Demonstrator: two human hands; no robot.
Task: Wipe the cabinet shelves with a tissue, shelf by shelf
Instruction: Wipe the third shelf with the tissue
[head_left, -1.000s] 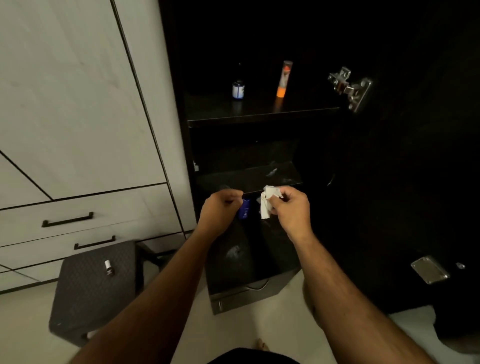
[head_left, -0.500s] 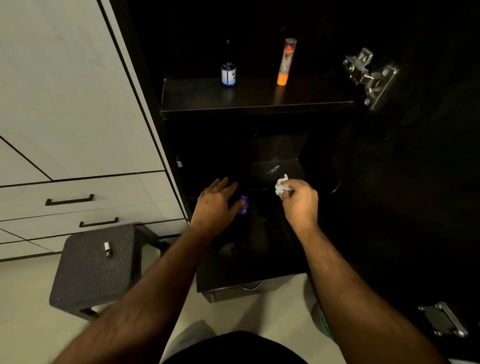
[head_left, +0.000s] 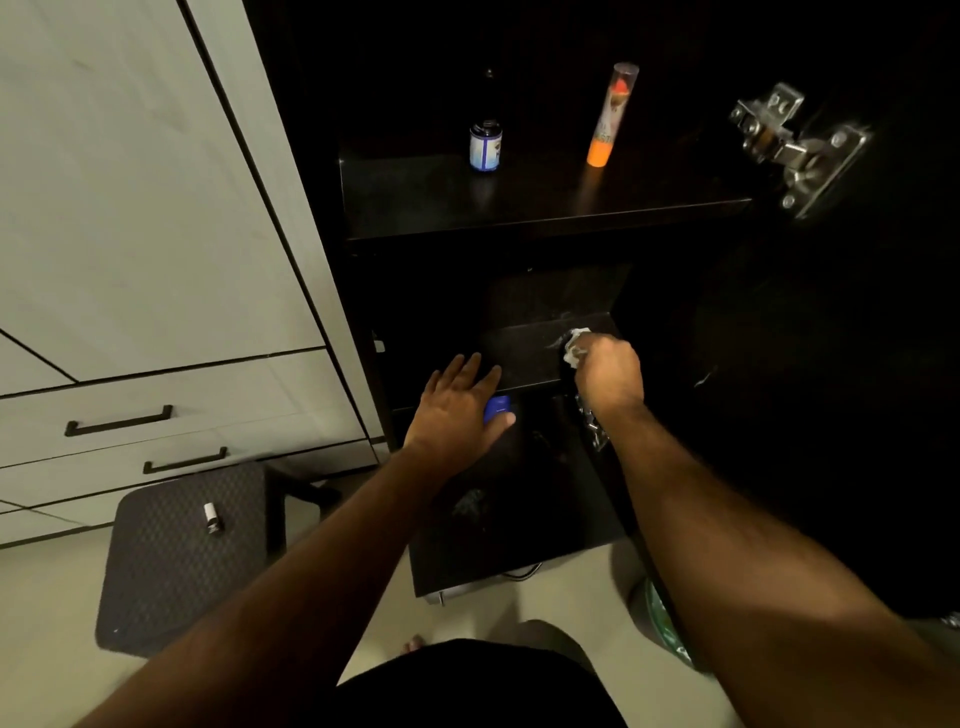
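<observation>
A: Head view. What does the right hand (head_left: 608, 371) hold?

B: A crumpled white tissue (head_left: 574, 347), gripped in curled fingers. The tissue presses on the lower shelf (head_left: 524, 349) of the dark cabinet (head_left: 675, 291), near that shelf's right edge.

A: And the left hand (head_left: 457, 410)?

B: It is spread wide, fingers straight. The fingertips reach the front edge of the lower shelf. A small blue object (head_left: 497, 408) shows between thumb and palm; whether the hand touches it cannot be told.

A: What stands on the upper shelf (head_left: 545, 200)?

B: Toward its back edge, a small dark bottle with a blue and white label (head_left: 485, 148) stands left of centre. An orange tube with a clear cap (head_left: 610, 117) stands upright further right, well apart from the bottle.

A: Other fittings?

B: A metal hinge (head_left: 795, 150) sits on the open door at upper right. A second hinge (head_left: 592, 423) shows just below the right wrist.

A: Outside the cabinet?

B: To the left are pale drawers with black handles (head_left: 119, 421). In front of them stands a dark textured stool (head_left: 166, 577). A small vial (head_left: 212, 518) lies on its seat, near the back edge.
</observation>
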